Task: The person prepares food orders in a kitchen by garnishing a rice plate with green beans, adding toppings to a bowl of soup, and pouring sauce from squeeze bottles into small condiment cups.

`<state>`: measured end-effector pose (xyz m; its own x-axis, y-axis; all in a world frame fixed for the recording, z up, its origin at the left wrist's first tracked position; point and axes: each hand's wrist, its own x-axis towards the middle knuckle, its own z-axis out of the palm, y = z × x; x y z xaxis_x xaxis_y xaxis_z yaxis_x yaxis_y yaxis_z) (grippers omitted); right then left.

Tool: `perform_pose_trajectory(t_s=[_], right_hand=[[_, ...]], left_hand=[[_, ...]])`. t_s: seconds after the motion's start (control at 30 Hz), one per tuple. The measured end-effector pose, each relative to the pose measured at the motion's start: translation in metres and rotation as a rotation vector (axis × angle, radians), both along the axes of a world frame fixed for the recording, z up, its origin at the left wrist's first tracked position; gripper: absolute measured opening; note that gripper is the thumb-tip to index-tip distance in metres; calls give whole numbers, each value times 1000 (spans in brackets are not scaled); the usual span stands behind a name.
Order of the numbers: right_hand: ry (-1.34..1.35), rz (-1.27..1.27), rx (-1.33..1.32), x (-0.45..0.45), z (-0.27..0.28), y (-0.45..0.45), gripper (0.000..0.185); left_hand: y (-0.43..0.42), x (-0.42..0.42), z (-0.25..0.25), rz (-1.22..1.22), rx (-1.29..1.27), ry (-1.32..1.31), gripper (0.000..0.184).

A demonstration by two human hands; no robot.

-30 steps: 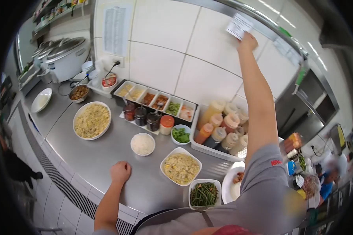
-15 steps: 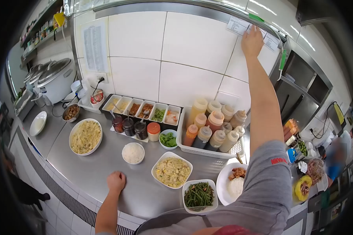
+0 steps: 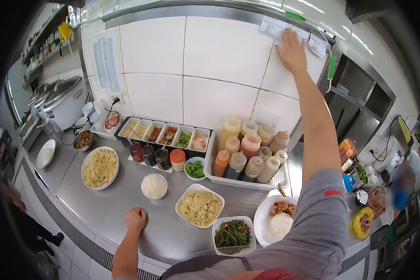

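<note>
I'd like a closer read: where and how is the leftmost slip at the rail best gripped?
Probably pinch the slip by its lower edge, coming from below with the right hand: it appears to hang from the metal rail, leaving that edge seemingly free.

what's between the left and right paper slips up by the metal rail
In the head view, a third paper slip lies between them, partly hidden behind the raised right hand.
</note>
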<state>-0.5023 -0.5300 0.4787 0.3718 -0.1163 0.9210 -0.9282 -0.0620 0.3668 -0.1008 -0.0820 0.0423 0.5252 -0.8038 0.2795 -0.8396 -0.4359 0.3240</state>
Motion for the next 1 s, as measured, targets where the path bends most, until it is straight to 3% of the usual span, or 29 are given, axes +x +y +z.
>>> perform_pose_trajectory(t_s=[0.07,0.37,0.5,0.57,0.67,0.9,1.0], right_hand=[[164,111,103,24,0,3,63],[246,-43,162,8,-1,1,67],[240,9,187,6,3,3,67],[15,174,71,3,0,1,70],[-120,143,175,-12,-4,-12,74],[-138,114,309,-6,-1,8,79],[-230,306,346,-12,-23,22,79]], left_hand=[[0,1,0,-4,0,-12,21],[1,2,-7,21,1,7,19],[0,1,-3,-14,-29,-2,19],[1,1,-3,-11,-23,-2,19],[-1,4,-8,-9,-23,4,20],[0,3,-8,-20,-47,17,21],[-2,5,-16,0,60,152,23]])
